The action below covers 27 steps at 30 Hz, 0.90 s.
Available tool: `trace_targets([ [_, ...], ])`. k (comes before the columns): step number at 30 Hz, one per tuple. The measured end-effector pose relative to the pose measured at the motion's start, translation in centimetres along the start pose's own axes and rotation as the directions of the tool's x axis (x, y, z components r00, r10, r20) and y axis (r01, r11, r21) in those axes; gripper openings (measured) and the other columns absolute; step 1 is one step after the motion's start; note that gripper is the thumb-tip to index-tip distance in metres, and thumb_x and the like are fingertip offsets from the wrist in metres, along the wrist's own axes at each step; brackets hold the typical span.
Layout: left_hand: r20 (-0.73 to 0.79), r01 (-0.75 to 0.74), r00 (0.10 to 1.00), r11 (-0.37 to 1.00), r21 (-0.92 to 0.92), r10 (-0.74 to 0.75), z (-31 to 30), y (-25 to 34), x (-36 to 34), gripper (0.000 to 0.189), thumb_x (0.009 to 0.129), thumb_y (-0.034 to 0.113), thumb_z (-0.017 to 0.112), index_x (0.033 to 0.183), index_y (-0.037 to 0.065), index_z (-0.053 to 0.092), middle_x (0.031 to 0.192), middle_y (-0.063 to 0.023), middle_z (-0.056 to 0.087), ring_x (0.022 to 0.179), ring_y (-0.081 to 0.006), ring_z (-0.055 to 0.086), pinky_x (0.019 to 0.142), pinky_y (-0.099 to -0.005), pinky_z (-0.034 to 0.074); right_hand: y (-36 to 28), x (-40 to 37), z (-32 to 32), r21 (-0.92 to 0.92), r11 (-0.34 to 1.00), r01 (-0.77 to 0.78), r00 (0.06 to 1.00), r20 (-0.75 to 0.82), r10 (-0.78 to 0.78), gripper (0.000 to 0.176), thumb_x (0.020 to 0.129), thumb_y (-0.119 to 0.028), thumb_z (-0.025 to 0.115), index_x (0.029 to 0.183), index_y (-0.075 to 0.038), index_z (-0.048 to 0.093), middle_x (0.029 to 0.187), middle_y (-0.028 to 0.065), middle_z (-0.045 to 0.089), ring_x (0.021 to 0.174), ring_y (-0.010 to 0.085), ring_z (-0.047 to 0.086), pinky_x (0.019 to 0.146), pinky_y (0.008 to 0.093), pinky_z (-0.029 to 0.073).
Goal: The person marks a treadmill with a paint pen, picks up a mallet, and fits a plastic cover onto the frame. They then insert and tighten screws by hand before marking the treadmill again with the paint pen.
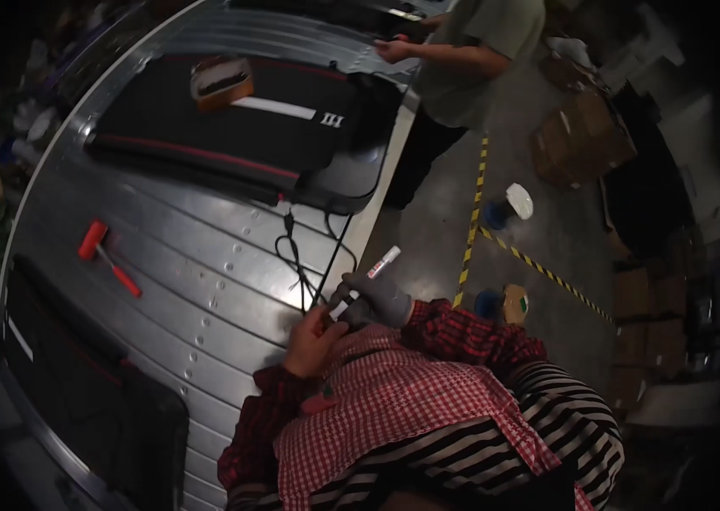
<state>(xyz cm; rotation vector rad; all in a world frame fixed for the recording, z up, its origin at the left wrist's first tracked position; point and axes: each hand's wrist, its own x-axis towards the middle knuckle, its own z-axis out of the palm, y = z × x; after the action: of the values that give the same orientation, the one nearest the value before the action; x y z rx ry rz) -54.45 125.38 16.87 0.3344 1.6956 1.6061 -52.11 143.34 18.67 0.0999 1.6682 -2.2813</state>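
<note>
My right hand point(387, 300), in a grey glove, is closed around a white marker pen point(384, 261) with red print on its barrel. The pen slants, its upper end sticking out above the glove. At the pen's lower end, my bare left hand point(307, 345) pinches with its fingertips; whether it grips a cap there is too small to tell. Both hands are close to my apron point(394, 383), beside the metal-slatted table edge. Just past them, a black power cord point(293, 255) lies on the slats, near a black treadmill-like machine point(215, 132).
An open orange box point(222, 83) sits on the machine. A red mallet point(111, 255) lies on the metal slats point(215, 255), and a second black machine point(87, 392) is at lower left. Another person point(479, 68) stands across. Cardboard boxes point(581, 140) and yellow-black floor tape point(472, 230) are to the right.
</note>
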Motion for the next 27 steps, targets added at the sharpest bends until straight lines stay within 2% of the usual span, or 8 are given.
trace_targets([
  [2, -0.087, -0.028, 0.995, 0.973, 0.231, 0.050, 0.1, -4.1, 3.2, 0.039, 0.076, 0.030, 0.061, 0.097, 0.001, 0.047, 0.063, -0.0058, 0.054, 0.056, -0.0104, 0.051, 0.051, -0.0245, 0.040, 0.5, -1.3, -2.5, 0.356, 0.894, -0.270, 0.928, -0.150, 0.340, 0.022, 0.082, -0.025, 0.049, 0.080, -0.004, 0.055, 0.071, 0.0059, 0.058, 0.062, 0.0116, 0.056, 0.054, 0.0231, 0.044],
  [8, -0.475, 0.411, 0.879, 0.569, 0.712, -0.039, -0.3, -13.2, 8.3, 0.064, 0.071, 0.054, 0.053, 0.102, 0.001, 0.037, 0.079, -0.0233, 0.058, 0.075, -0.0402, 0.056, 0.065, -0.0456, 0.044, 0.9, -4.6, -4.9, 0.114, 0.993, 0.028, 0.919, -0.394, 0.020, 0.030, 0.082, -0.030, 0.048, 0.075, -0.002, 0.055, 0.079, 0.0099, 0.061, 0.068, 0.0154, 0.058, 0.062, 0.0264, 0.046],
  [12, -0.494, 0.521, 0.848, 0.465, 0.715, -0.190, 0.1, -11.3, 9.4, 0.059, 0.071, 0.045, 0.056, 0.102, -0.003, 0.041, 0.086, -0.0247, 0.057, 0.080, -0.0393, 0.056, 0.070, -0.0438, 0.045, 3.1, -4.8, -7.1, 0.271, 0.961, 0.045, 0.919, -0.389, 0.067, 0.030, 0.082, -0.030, 0.048, 0.075, -0.002, 0.055, 0.080, 0.0104, 0.061, 0.068, 0.0159, 0.057, 0.062, 0.0272, 0.046],
  [18, -0.411, 0.421, 0.902, 0.491, 0.763, -0.134, -2.0, -14.3, 10.9, 0.032, 0.065, 0.028, 0.057, 0.069, -0.004, 0.059, 0.069, -0.0200, 0.059, 0.069, -0.0339, 0.059, 0.065, -0.0413, 0.047, 0.2, -5.9, -12.6, 0.448, 0.890, -0.089, 0.907, -0.333, 0.258, 0.029, 0.080, -0.031, 0.050, 0.074, -0.003, 0.055, 0.077, 0.0086, 0.060, 0.065, 0.0152, 0.056, 0.058, 0.0274, 0.045],
  [21, -0.309, 0.445, 0.879, 0.857, 0.259, -0.362, -2.7, -15.6, 10.0, 0.029, 0.069, 0.027, 0.056, 0.060, 0.000, 0.055, 0.049, -0.0087, 0.052, 0.041, -0.0186, 0.049, 0.040, -0.0313, 0.040, -0.7, -6.7, -16.9, 0.330, 0.930, -0.162, 0.925, -0.278, 0.260, 0.027, 0.080, -0.031, 0.051, 0.074, -0.005, 0.054, 0.072, 0.0067, 0.058, 0.062, 0.0139, 0.055, 0.053, 0.0253, 0.043],
  [23, -0.168, 0.487, 0.872, 0.849, 0.205, -0.459, -1.5, -9.3, 8.1, 0.027, 0.072, 0.024, 0.054, 0.053, 0.005, 0.050, 0.046, -0.0067, 0.049, 0.034, -0.0168, 0.044, 0.034, -0.0286, 0.035, 2.2, -6.7, -20.0, 0.512, 0.858, -0.029, 0.872, -0.407, 0.272, 0.025, 0.079, -0.029, 0.052, 0.075, -0.005, 0.054, 0.070, 0.0056, 0.055, 0.062, 0.0137, 0.055, 0.049, 0.0231, 0.043],
  [25, -0.299, 0.370, 0.865, 0.914, -0.166, -0.404, -0.4, -5.6, 5.8, 0.027, 0.079, 0.023, 0.051, 0.058, 0.007, 0.048, 0.044, -0.0050, 0.048, 0.033, -0.0163, 0.046, 0.032, -0.0260, 0.035, 1.3, -7.4, -22.0, 0.584, 0.801, 0.133, 0.941, -0.327, 0.082, 0.020, 0.081, -0.024, 0.049, 0.077, -0.004, 0.053, 0.070, 0.0050, 0.053, 0.065, 0.0148, 0.057, 0.049, 0.0243, 0.045],
  [27, -0.463, 0.220, 0.813, 0.922, -0.319, -0.354, 0.3, -2.2, 4.8, 0.021, 0.081, 0.024, 0.052, 0.069, 0.008, 0.047, 0.046, -0.0010, 0.044, 0.033, -0.0131, 0.041, 0.032, -0.0238, 0.034, 1.1, -8.8, -25.5, 0.353, 0.933, -0.067, 0.901, -0.380, 0.209, 0.018, 0.083, -0.021, 0.047, 0.081, -0.004, 0.053, 0.076, 0.0072, 0.056, 0.071, 0.0175, 0.059, 0.055, 0.0236, 0.049],
])
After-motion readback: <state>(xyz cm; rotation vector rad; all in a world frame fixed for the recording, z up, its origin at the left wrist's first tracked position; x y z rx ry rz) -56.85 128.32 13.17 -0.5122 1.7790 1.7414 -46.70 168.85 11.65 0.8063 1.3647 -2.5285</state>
